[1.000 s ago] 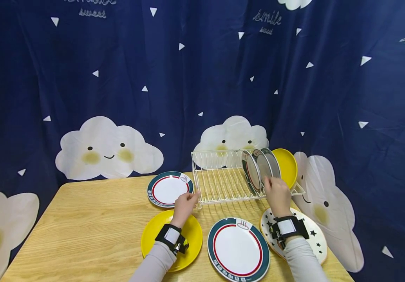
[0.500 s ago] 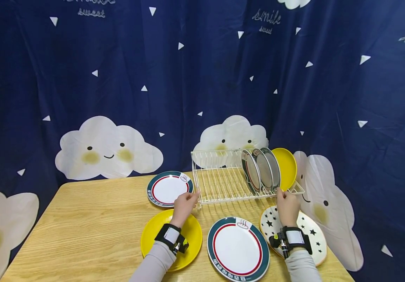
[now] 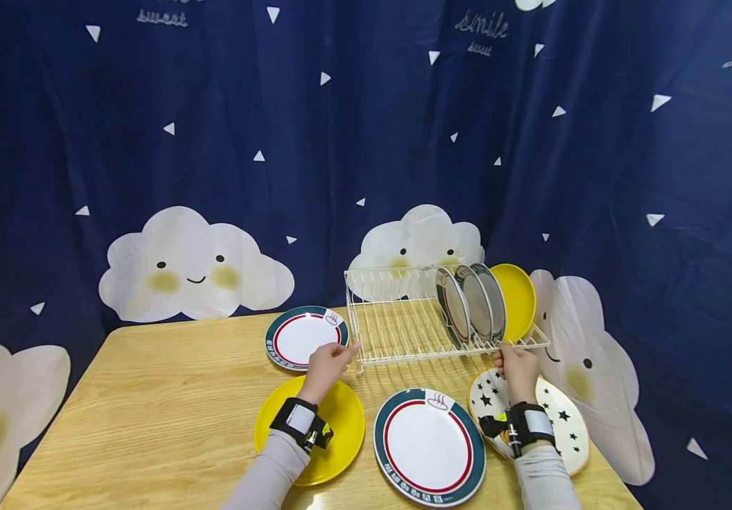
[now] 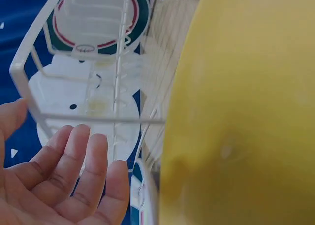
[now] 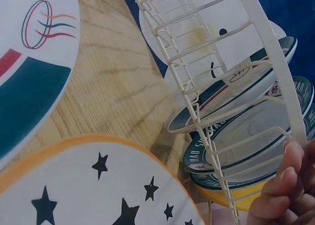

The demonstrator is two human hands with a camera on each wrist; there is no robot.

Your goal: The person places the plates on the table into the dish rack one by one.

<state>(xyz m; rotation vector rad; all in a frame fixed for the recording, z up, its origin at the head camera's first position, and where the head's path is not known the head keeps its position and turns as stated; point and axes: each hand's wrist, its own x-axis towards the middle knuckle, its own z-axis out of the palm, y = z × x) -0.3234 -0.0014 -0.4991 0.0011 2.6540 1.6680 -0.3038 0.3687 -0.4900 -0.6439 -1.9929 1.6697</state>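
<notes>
A white wire dish rack [image 3: 398, 329] stands at the back of the table. My left hand [image 3: 326, 365] is at its front left corner; in the left wrist view the fingers are loosely bent, with a gap between them and the thumb. At the front rail, right of the middle, my right hand [image 3: 520, 368] pinches the rack with curled fingers; the right wrist view cuts off part of this hand. Three green-rimmed plates [image 3: 453, 306] stand upright in the rack's right part, beside an upright yellow plate [image 3: 519, 304].
A yellow plate [image 3: 347, 432] lies below my left hand, a green-rimmed plate [image 3: 430, 450] between my arms, and a star-patterned plate [image 3: 566, 425] under my right wrist. Another green-rimmed plate [image 3: 305, 336] lies left of the rack. A blue curtain [image 3: 213, 106] hangs behind the table.
My right hand has moved down and right from the plates' front edges to the rack's front rail. My left hand has stayed at the corner, its fingers now looser. The plates have not moved.
</notes>
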